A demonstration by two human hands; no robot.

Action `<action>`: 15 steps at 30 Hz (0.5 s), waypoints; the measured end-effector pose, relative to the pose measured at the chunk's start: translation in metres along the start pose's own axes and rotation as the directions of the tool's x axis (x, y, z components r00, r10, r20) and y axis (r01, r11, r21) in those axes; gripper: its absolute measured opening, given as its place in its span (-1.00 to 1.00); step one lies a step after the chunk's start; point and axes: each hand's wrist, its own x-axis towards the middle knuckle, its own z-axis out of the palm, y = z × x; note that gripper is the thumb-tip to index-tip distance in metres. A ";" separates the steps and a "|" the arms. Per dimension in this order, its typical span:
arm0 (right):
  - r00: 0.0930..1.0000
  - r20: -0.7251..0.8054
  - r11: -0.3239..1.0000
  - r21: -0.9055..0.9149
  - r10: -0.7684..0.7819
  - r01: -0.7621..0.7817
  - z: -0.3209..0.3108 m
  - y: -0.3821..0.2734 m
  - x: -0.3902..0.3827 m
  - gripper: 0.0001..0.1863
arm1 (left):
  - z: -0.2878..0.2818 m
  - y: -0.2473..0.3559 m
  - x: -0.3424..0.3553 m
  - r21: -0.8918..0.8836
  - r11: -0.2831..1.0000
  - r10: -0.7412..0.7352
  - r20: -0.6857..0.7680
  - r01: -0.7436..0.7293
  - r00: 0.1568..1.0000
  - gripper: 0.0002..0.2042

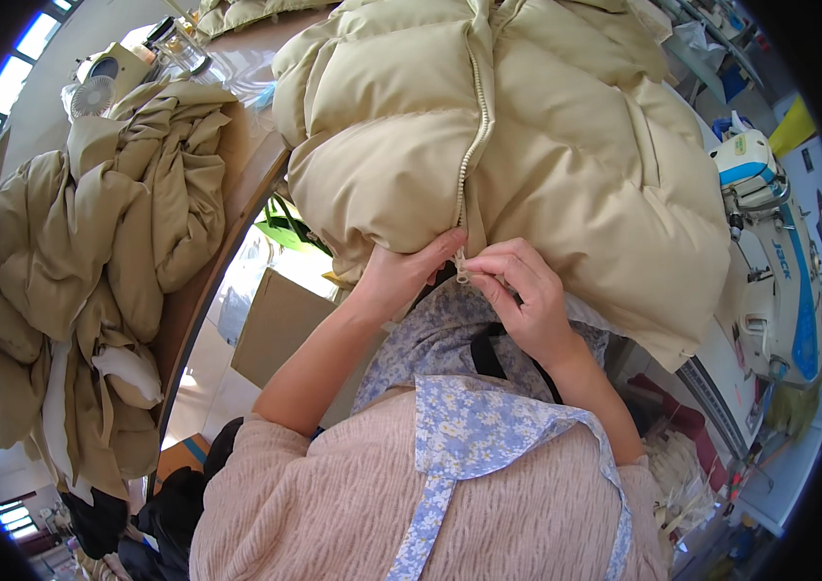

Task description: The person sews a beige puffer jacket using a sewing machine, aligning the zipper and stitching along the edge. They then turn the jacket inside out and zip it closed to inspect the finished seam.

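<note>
A beige quilted puffer jacket [585,194] lies spread out in front of me, its front zipper [474,145] running down the middle to the hem. My left hand [399,276] is closed on the jacket's hem at the lower end of the zipper, with the thumb on top and the other fingers partly hidden under the fabric. Just to its right, my right hand [530,300] pinches the metal zipper slider [461,271] between thumb and fingertips. Above the hands, the zipper teeth look joined for some length, and the jacket's lower edge hangs toward my lap.
More beige garments [110,213] are heaped on a table at the left, beside a small fan [93,97] and a clear jar [178,46]. A white and blue sewing machine [774,252] stands at the right. Below the table gap sits a cardboard box [280,329].
</note>
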 end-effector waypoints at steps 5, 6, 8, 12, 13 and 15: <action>0.676 0.431 0.351 0.617 0.597 -0.704 0.010 0.002 -0.036 -0.66 | -0.012 0.007 -0.010 -0.194 0.965 -0.183 -0.031 0.174 0.983 -0.73; 0.633 0.507 0.180 0.680 0.585 -0.711 0.016 0.005 -0.032 -0.63 | -0.011 0.009 -0.012 -0.258 0.950 -0.198 -0.051 0.179 0.979 -0.73; 0.686 0.499 0.085 0.773 0.530 -0.629 0.028 0.018 -0.030 -0.68 | -0.014 0.013 -0.015 -0.160 0.977 -0.151 -0.047 0.142 0.987 -0.74; 0.712 0.517 -0.043 0.822 0.476 -0.568 0.039 0.037 -0.020 -0.75 | -0.023 0.009 -0.016 -0.053 0.996 -0.070 0.073 0.074 0.995 -0.77; 0.707 0.528 -0.069 0.821 0.471 -0.567 0.039 0.033 -0.016 -0.76 | -0.022 0.010 -0.016 -0.092 0.995 -0.040 0.033 0.043 0.999 -0.78; 0.738 0.455 0.033 0.841 0.498 -0.540 0.037 0.025 -0.011 -0.78 | -0.018 0.010 -0.016 -0.169 0.985 0.018 -0.051 -0.026 0.999 -0.78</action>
